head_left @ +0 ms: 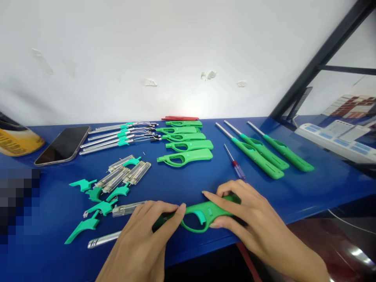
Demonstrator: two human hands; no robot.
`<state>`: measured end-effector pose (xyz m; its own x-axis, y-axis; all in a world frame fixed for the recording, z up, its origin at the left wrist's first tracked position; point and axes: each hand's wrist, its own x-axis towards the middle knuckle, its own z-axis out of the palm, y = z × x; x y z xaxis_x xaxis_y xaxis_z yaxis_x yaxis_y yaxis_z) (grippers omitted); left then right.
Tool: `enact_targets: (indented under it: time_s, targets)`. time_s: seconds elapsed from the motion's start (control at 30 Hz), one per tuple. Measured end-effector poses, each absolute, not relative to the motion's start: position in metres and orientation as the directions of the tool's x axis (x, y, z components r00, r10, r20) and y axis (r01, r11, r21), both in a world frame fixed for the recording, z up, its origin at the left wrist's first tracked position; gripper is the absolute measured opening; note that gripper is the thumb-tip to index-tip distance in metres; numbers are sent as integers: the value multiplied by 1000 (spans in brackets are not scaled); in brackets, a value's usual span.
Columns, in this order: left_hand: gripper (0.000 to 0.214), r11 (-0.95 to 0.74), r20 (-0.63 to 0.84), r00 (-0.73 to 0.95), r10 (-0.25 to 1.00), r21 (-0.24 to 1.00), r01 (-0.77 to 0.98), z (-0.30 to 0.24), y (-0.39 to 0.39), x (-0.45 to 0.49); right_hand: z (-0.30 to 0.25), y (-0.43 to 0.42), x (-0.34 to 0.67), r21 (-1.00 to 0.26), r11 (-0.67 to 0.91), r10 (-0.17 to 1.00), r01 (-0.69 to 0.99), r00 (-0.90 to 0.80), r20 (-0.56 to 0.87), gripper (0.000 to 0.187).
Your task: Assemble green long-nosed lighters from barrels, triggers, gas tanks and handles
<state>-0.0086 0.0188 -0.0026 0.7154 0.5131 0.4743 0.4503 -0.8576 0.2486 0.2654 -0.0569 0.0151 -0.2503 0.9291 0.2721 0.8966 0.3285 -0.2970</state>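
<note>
1. Item: green lighter (205, 214), lying lengthwise near the front edge of the blue desk (323, 184), trigger loop facing the person.
2. Left hand (141, 243): fingers narrowed onto the dark nozzle end. Right hand (252, 219): curled over the handle end, thumb underneath, fingers on top. Both grip the lighter.
3. Risk, drop: the lighter sits close to the desk edge, so a loosened grip could likely send it to the floor.
4. Risk, shell halves: uneven pressure from the two hands may leave the halves misaligned or pop them apart. Whether the seam is closed cannot be told.
5. Risk, pinched wire: the tube assemblies (117, 137) show thin leads. A similar lead inside could be trapped, though the interior is hidden.
6. Risk, scatter: the left forearm lies just beside a metal tube (102, 239) and the teal triggers (85, 227). A sweep of the arm could knock them off.
7. Risk, rolling tool: the screwdriver (235, 164) lies near the right hand and could roll if nudged.
8. Low exposure: the empty shells (185, 147), finished lighters (264, 154) and phone (63, 145) lie well apart.
</note>
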Motion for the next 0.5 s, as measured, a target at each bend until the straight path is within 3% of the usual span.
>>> enact_targets:
  time_s: [0.3,0.5]
  targets:
    - [38,-841,527,688,499,105,530,0,18,-10,14,-57,266,-321,309,939,895,-234,253,42]
    - [32,-843,529,692,491,86,532,-4,20,-11,8,-54,267,-378,328,925,866,-213,316,29]
